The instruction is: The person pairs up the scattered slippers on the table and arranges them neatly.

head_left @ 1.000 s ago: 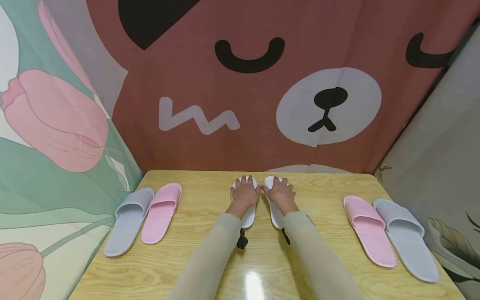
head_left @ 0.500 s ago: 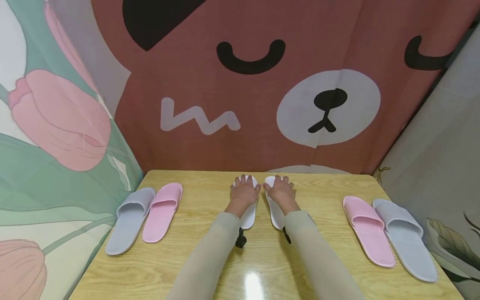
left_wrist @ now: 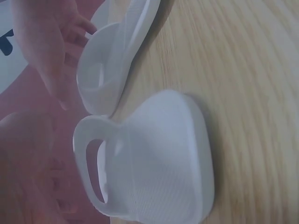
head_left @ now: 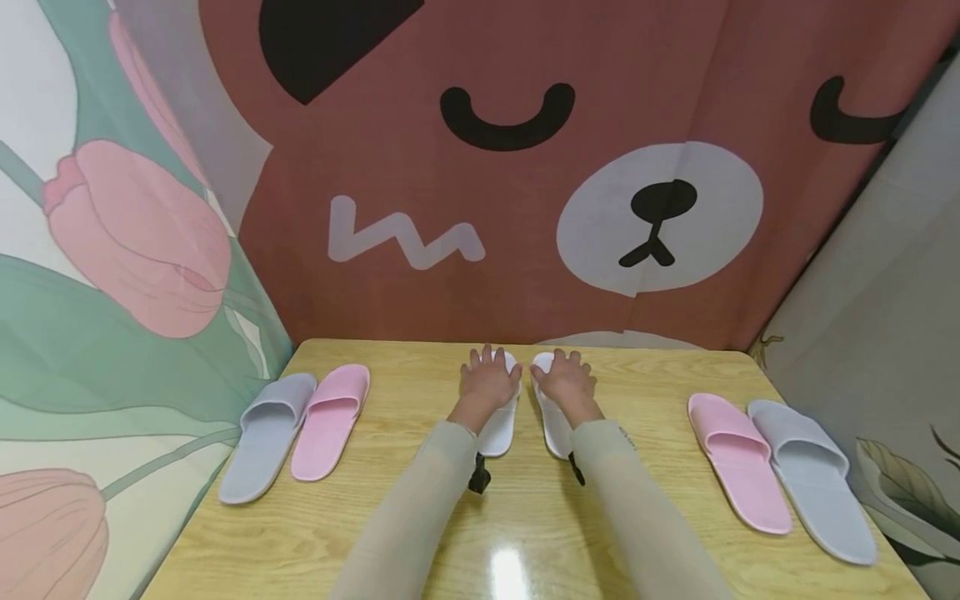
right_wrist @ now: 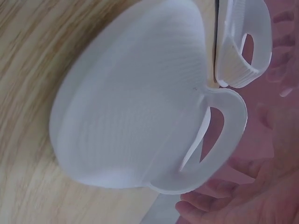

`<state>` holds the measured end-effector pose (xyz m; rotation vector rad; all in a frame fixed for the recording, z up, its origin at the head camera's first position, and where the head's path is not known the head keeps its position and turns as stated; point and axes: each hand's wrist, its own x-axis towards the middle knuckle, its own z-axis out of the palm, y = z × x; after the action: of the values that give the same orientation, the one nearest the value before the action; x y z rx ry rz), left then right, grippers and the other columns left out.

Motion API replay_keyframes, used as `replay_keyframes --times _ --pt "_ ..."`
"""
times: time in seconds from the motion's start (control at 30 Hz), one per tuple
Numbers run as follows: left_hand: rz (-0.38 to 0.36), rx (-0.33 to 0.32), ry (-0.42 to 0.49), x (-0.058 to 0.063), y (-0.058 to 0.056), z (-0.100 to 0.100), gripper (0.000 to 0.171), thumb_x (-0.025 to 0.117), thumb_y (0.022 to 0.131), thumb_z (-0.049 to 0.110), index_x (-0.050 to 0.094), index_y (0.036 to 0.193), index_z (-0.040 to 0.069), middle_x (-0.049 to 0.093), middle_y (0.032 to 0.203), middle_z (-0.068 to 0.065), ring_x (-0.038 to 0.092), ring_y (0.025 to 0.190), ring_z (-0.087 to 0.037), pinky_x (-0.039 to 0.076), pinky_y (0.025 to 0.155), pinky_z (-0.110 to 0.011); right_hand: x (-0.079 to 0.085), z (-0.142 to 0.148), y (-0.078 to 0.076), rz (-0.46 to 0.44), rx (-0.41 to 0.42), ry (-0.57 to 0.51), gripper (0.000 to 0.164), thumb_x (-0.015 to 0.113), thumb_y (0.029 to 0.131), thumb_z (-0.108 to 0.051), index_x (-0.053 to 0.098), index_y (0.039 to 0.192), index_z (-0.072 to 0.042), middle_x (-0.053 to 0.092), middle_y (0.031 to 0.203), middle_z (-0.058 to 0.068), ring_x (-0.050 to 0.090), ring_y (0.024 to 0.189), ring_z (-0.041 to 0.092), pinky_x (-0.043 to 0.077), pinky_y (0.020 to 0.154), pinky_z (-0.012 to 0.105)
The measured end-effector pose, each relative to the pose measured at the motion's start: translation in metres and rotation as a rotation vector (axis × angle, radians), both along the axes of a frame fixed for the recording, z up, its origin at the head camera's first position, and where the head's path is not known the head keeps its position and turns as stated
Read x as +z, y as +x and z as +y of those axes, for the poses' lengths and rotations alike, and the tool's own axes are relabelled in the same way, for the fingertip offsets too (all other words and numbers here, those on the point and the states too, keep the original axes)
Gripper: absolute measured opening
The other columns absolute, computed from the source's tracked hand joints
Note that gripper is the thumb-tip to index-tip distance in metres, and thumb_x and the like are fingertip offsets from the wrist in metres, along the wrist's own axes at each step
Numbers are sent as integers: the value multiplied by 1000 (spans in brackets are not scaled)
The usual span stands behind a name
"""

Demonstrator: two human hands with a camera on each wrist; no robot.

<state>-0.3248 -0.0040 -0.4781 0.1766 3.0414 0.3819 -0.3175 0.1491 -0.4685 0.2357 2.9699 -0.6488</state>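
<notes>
Two white slippers stand side by side near the table's back edge in the head view, soles down. Over the left white slipper (head_left: pixel 498 435) hovers my left hand (head_left: pixel 487 383), its fingers spread and pointing away. My right hand (head_left: pixel 566 383) is above the right white slipper (head_left: pixel 554 425) in the same loose pose. Both hands cover the slippers' front straps from above. Seen from the left wrist, a gap shows between the left hand (left_wrist: pixel 28 172) and the slipper's strap. In the right wrist view the right hand (right_wrist: pixel 247 196) has relaxed fingers close to the strap.
On the left of the wooden table (head_left: pixel 420 400) lie a grey slipper (head_left: pixel 258 454) and a pink slipper (head_left: pixel 324 442). Another pink slipper (head_left: pixel 750 492) and grey slipper (head_left: pixel 828 504) lie on the right. A brown bear-print curtain (head_left: pixel 405 300) hangs behind.
My hands have drawn slightly apart; the thumbs, almost meeting earlier, now have a wider gap. The white slippers stay put. The head view has turned slightly left.
</notes>
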Motion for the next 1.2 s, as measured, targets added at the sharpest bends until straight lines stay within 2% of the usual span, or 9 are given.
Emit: replay_keyframes --times 0.63,0.87,1.07,1.2 --pt "1 -14 10 6 5 -12 69 27 107 57 28 161 14 21 167 -13 16 153 -39 23 119 -59 9 4 2 -3 -4 9 77 49 101 -52 33 154 1 31 153 32 35 135 56 31 109 68" --pt "19 -5 12 6 4 -16 70 27 106 58 29 161 14 22 167 -14 16 153 -39 22 120 -59 14 5 4 14 2 15 76 50 102 -52 35 153 1 32 152 32 36 135 56 32 108 69" --pt "13 5 11 13 8 -21 69 29 106 57 29 160 14 23 167 -14 17 153 -39 23 120 -59 15 5 5 18 3 12 74 51 101 -51 36 152 1 34 150 32 37 134 55 32 107 68" --pt "16 12 -4 13 9 -24 69 28 106 58 30 160 14 23 167 -13 18 153 -39 24 119 -59 15 5 5 14 -4 6 74 51 101 -51 36 152 1 34 151 32 37 134 55 32 108 68"
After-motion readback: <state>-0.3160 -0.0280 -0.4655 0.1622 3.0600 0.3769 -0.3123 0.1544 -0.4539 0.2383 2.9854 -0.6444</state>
